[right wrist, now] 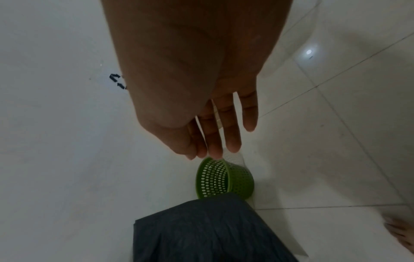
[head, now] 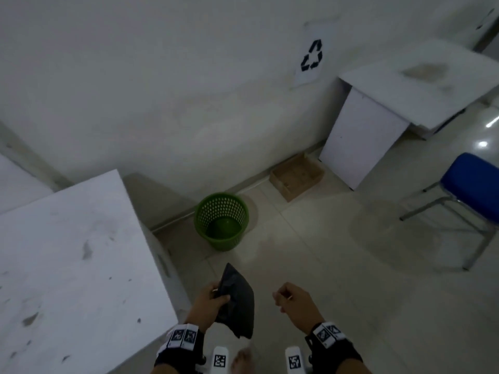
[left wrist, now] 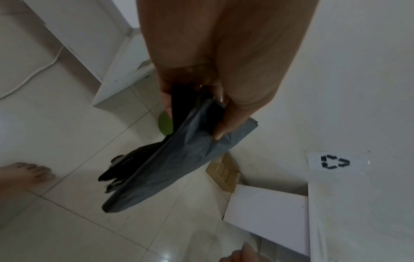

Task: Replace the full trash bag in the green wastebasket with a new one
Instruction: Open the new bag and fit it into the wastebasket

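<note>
The green perforated wastebasket (head: 221,221) stands on the floor by the wall, with no bag in it; it also shows in the right wrist view (right wrist: 224,179). My left hand (head: 213,298) grips a folded dark grey trash bag (head: 237,300), thumb on one side and fingers on the other, as the left wrist view shows (left wrist: 179,156). The bag hangs down from the hand, still folded. My right hand (head: 289,296) hovers beside it, fingers relaxed and holding nothing (right wrist: 219,134). Both hands are well short of the basket.
A white table (head: 67,265) stands at my left, close to the basket. A shallow cardboard box (head: 297,176) lies by the wall. A white desk (head: 391,103) and a blue chair (head: 472,184) are at the right. A recycling sign (head: 312,55) hangs on the wall. My bare foot (head: 243,360) is below.
</note>
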